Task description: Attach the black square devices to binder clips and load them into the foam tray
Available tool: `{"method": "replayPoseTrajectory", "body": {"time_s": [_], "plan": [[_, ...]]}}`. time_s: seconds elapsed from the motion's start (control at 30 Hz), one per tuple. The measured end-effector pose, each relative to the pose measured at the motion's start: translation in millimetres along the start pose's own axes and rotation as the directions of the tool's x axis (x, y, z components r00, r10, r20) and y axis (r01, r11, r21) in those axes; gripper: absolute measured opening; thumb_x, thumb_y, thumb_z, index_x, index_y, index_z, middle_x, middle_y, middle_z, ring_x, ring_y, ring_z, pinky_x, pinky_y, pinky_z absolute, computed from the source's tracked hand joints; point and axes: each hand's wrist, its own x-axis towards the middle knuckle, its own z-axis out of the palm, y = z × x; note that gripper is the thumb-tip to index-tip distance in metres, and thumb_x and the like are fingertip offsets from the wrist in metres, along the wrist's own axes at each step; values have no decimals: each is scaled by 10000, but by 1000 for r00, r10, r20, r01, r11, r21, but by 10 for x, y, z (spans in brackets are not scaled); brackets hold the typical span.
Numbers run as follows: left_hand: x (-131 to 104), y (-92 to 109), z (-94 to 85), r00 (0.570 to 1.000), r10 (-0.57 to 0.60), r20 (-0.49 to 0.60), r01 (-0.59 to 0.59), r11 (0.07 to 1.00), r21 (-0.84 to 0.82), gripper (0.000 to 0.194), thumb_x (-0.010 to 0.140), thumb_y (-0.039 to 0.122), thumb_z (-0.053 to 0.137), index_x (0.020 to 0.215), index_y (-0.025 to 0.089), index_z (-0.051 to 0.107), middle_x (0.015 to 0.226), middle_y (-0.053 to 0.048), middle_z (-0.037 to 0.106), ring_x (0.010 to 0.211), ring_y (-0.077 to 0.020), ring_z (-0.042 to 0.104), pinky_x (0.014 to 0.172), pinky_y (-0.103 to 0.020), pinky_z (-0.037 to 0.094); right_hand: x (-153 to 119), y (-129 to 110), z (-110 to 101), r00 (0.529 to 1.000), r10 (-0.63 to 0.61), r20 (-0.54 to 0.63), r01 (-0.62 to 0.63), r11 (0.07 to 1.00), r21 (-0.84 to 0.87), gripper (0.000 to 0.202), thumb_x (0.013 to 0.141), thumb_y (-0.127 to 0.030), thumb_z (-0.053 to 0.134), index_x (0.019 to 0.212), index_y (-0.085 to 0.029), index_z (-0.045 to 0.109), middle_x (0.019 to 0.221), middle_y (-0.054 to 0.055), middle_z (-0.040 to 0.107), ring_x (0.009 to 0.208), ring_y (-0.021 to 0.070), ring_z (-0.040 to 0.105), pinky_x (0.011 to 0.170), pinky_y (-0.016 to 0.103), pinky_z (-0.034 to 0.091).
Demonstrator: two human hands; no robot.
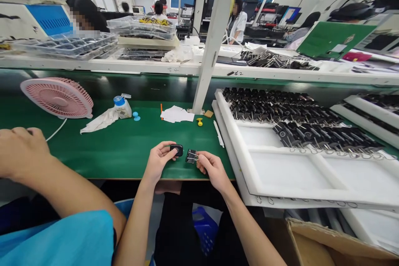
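Over the front of the green bench, my left hand [158, 158] is closed around a small black rounded device [177, 149] with a round detail on its face; the thumb lies across it. My right hand [212, 165] pinches the wire handles of a black binder clip [191, 156]. Clip and device are close together but apart. To the right, a white foam tray [280, 170] bears rows of black binder clips [277, 104], many clamped on small dark parts.
A co-worker's arm [62, 174] reaches in from the left. Behind it stand a pink fan [59, 97], a blue-capped bottle [122, 107] and a white cloth [101, 120]. White paper [177, 114], a yellow piece [200, 121] and a white pen [218, 134] lie on the bench [134, 145]. A post [212, 37] rises behind.
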Motion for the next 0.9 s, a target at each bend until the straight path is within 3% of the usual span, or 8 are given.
{"method": "replayPoseTrajectory", "body": {"time_s": [0.17,0.37,0.6,0.67,0.73,0.8,0.83,0.9], "plan": [[-21,29,10,999,-22,43,21,999,26,428,684,379,908,1008,143,758,834,-84,787,668,-199,712,667,-310,587,-41,32,-22,998,-58,16,59,993,-102,491,965,-553,603,1182,-137,746,838,66,681,704,166,571,648,289,459],[-30,24,12,994,-55,95,48,996,73,419,655,372,927,979,152,779,828,-86,788,687,-214,722,680,-321,603,-48,-24,1,994,-104,35,109,979,-175,460,971,-528,594,1185,-159,766,982,102,743,835,224,651,760,343,520],[-23,9,9,992,-44,115,35,996,83,405,680,359,917,1001,152,782,855,-93,791,699,-194,713,660,-284,587,-11,-23,37,996,-81,42,87,980,-177,454,985,-520,567,1187,-155,746,899,76,719,746,192,620,690,313,501],[-27,29,19,994,-37,105,28,996,83,402,684,363,913,1002,155,783,853,-90,790,703,-191,710,646,-273,583,-47,-106,89,995,-94,-39,84,976,-203,454,976,-507,582,1230,-152,709,912,80,705,765,200,624,719,330,519],[-28,43,27,995,-34,93,27,997,78,395,689,365,910,1002,158,786,840,-82,787,697,-185,705,631,-261,576,-203,-250,141,960,-198,-201,137,950,-280,424,957,-466,619,1254,-170,677,996,99,694,862,228,639,815,374,538],[-27,42,28,996,-37,85,31,997,71,388,689,358,909,999,158,789,822,-76,783,682,-177,697,618,-251,568,-502,-431,160,892,-324,-316,200,909,-367,383,960,-428,608,1271,-210,664,978,101,675,883,249,638,863,424,542],[-25,35,27,996,-37,84,31,997,67,386,685,351,912,996,157,791,816,-74,782,671,-172,692,615,-248,565,-691,-523,149,878,-354,-322,210,890,-405,377,962,-431,591,1281,-243,664,922,95,662,855,259,639,848,447,548],[-21,14,19,996,-34,88,29,998,62,385,677,336,917,993,154,793,819,-76,782,660,-168,688,619,-248,566,-1085,-686,78,895,-343,-284,185,866,-464,393,940,-479,581,1298,-339,664,816,81,629,795,290,640,775,489,561]]}}
